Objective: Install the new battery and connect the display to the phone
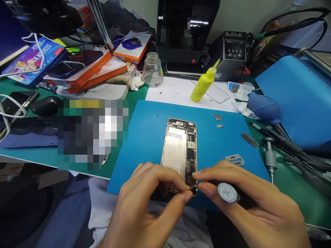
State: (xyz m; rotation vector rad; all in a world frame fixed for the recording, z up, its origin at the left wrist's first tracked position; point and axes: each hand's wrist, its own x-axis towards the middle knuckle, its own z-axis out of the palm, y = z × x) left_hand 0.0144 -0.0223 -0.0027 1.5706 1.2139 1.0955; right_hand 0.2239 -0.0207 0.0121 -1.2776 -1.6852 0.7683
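Note:
An opened phone (176, 144) without its screen lies on the blue mat (139, 137), its inner parts exposed. My left hand (152, 196) bends over the phone's lower end, thumb and index finger pinching a small thin piece (191, 187) at the bottom right corner. What that piece is cannot be made out. Beside the same corner is my right hand (248, 193), curled around a screwdriver (227, 192) whose round cap bears a cross and faces me. The screwdriver's tip is hidden. My right thumb and index fingertips are slightly apart near the phone's right edge.
Small metal plates (217, 117), a razor blade (234, 159) and tiny screws lie on the mat's right. Behind stand a yellow bottle (202, 86) and a glass jar (152, 70). A metal-handled driver (270, 155), tweezers and a blue air blower (263, 106) are at right.

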